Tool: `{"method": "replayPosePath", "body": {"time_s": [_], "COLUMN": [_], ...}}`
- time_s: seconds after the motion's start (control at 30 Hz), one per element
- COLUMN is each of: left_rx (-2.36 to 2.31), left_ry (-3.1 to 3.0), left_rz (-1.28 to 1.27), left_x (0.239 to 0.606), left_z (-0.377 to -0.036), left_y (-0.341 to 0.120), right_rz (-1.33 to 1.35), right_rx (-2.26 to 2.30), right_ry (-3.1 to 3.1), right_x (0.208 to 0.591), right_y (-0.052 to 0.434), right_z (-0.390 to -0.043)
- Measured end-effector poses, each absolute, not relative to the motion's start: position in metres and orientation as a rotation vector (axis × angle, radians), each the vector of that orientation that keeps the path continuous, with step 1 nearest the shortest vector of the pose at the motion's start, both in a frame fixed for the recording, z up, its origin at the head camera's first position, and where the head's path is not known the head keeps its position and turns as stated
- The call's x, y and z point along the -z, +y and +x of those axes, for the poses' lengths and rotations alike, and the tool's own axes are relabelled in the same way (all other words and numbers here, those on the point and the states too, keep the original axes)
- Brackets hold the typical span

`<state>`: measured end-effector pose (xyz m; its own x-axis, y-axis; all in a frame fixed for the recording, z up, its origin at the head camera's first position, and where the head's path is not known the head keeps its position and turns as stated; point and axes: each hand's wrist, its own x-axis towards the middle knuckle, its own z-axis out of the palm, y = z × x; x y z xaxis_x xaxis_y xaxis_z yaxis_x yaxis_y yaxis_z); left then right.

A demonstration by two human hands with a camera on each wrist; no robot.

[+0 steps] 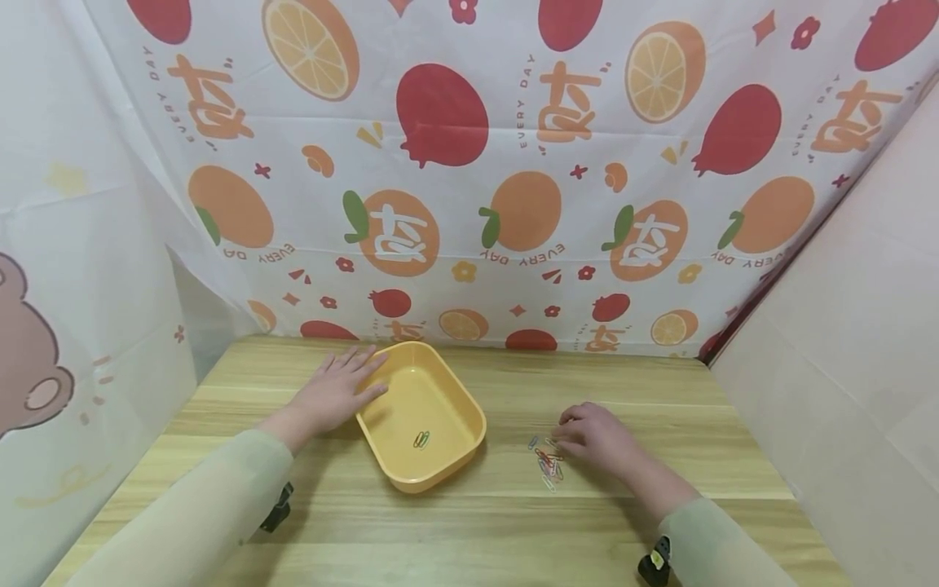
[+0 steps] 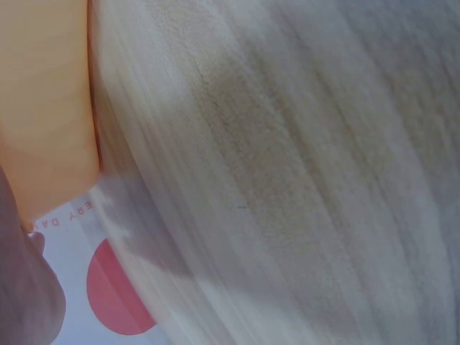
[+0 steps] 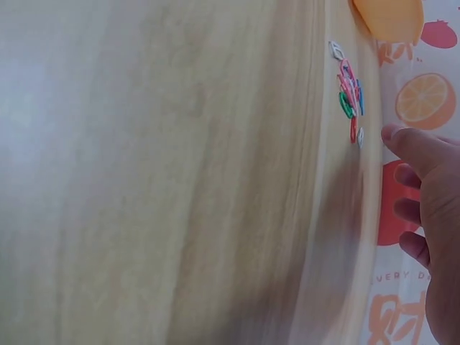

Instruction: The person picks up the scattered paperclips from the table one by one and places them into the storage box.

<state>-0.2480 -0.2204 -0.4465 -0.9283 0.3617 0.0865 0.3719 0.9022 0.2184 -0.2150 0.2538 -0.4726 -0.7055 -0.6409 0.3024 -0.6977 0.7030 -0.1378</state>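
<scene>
yellow tray: rounded-corner rectangular plastic tray [image 1: 433,395], left of ctr on the wood-grain tabletop [image 1: 513,538], set at an angle.
in tray: a couple of coloured paper clips [image 1: 421,440], incl. a green one, lying close tog. on the floor nr the near end; exact no. can't be told.
loose clips: small heap of paper clips [image 1: 546,466] on the tabletop, right of the tray & well apart from it; red, pink, white, blue & green, some overlapping.
l. hand: left hand [image 1: 336,393] rests on the tray's left rim, fingers spread & fairly straight, thumb reaching over the inside.
r. hand: right hand [image 1: 600,439] just beside the heap, on its right; fingers loosely bent. can't tell if fingertips touch a clip.
both hands: well apart, tray & heap btwn them.
sleeves: pale green sleeves [image 1: 198,497] on both arms, w/ a black wrist device [image 1: 277,507] by the left cuff.
backdrop: white fruit-print cloth [image 1: 455,49] w/ oranges, orange slices & red fruit.
writing: "every day" on cloth, repeated, some upside down; big orange characters too, can't make out.
side cloth: brown bear print [image 1: 25,350], far left, partly cut off.
</scene>
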Motion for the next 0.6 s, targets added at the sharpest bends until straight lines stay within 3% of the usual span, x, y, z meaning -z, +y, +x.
{"method": "replayPosePath", "body": {"time_s": [0.6], "left_rx": [0.378], "left_ry": [-3.011], "left_rz": [-0.577], "left_x": [0.4495], "left_z": [-0.2483], "left_y": [-0.2210], "right_rz": [0.931], "right_rx": [-0.332], "right_ry": [-2.854], "right_x": [0.4775], "right_y": [0.2457], "right_z": [-0.2093]}}
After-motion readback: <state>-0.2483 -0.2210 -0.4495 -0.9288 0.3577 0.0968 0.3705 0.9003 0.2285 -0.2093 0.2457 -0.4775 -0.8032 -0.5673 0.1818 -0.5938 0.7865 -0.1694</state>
